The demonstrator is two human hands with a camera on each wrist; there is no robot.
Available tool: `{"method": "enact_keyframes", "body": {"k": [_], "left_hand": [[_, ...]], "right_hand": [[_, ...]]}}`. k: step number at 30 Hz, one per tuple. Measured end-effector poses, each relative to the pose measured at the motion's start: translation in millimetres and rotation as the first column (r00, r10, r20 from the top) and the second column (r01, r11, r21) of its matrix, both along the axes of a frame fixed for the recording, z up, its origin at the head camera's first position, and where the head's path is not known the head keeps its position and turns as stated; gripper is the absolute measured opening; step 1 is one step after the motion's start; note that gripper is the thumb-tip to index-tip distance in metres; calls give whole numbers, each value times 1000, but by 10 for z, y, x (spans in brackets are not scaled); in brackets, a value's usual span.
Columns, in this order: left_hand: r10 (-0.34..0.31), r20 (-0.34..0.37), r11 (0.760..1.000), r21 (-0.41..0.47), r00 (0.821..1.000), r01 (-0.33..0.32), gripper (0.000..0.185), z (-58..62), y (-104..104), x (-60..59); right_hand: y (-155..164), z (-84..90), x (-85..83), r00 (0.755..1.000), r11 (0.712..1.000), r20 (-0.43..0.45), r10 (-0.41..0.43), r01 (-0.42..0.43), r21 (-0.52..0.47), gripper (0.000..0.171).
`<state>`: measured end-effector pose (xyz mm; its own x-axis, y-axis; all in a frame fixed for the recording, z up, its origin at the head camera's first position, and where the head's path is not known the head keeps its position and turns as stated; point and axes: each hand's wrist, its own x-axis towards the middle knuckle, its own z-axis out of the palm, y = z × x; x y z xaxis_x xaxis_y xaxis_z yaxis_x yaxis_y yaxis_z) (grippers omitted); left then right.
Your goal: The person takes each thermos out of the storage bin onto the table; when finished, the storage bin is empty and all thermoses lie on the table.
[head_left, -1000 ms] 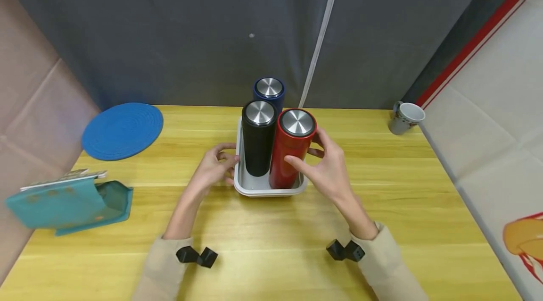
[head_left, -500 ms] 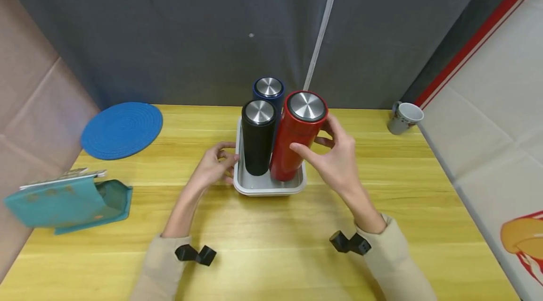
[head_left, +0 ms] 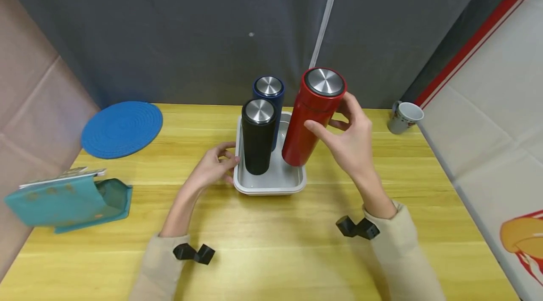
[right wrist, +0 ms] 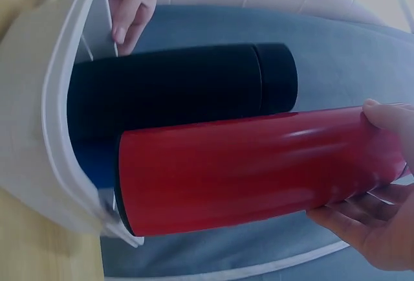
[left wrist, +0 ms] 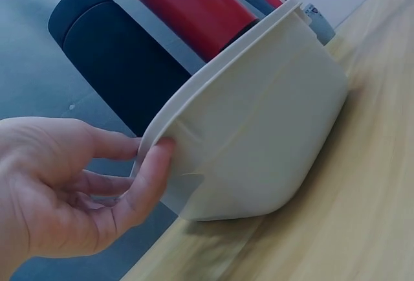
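A white plastic bin [head_left: 271,191] stands on the table with a black thermos [head_left: 258,145] and a blue thermos [head_left: 277,103] upright inside it. My left hand [head_left: 216,164] pinches the bin's left rim, thumb outside, as the left wrist view shows. My right hand [head_left: 349,136] grips a red thermos [head_left: 311,117] between thumb and fingers, tilted with its steel lid to the right. In the right wrist view the base of the red thermos [right wrist: 252,171] is level with the bin's rim. The black thermos partly hides the blue one.
A round blue mat [head_left: 123,129] lies at the back left. A teal bag [head_left: 63,202] with papers on it is at the left edge. A patterned mug [head_left: 404,118] stands at the back right, beside the white side wall [head_left: 488,117]. A grey curtain [head_left: 191,32] closes off the back.
My right hand has raised the red thermos out of the bin, moving it up and to the right. The left hand, the bin and the other thermoses have stayed in place.
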<state>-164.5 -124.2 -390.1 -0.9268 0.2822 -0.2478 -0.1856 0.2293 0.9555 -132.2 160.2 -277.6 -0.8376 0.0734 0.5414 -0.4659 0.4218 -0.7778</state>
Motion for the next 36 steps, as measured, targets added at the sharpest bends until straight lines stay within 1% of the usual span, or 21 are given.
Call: {"method": "enact_keyframes", "body": {"k": [8, 13, 18, 24, 26, 31, 36], "left_hand": [[3, 0, 1000, 18, 1000, -3, 57, 4, 9, 0], [-6, -12, 1000, 14, 1000, 6, 58, 13, 25, 2], [-6, -18, 1000, 13, 1000, 6, 58, 18, 25, 5], [0, -14, 1000, 25, 1000, 0, 58, 7, 10, 16], [2, -13, 1000, 22, 1000, -2, 58, -2, 3, 22], [7, -11, 999, 31, 1000, -6, 57, -19, -18, 29], [12, -10, 999, 39, 1000, -12, 57, -20, -15, 44]], "right_hand": [[201, 19, -122, 999, 999, -17, -39, 38, -39, 57], [418, -21, -244, 995, 995, -22, -93, 92, -49, 55], [557, -154, -391, 990, 990, 47, -136, 137, -12, 60], [560, -407, -596, 977, 988, 144, -156, 151, 46, 67], [543, -478, -659, 973, 987, 169, -157, 152, 43, 67], [506, -594, -761, 970, 986, 183, -159, 164, -12, 66], [494, -641, -803, 969, 985, 184, -165, 172, -20, 66]]}}
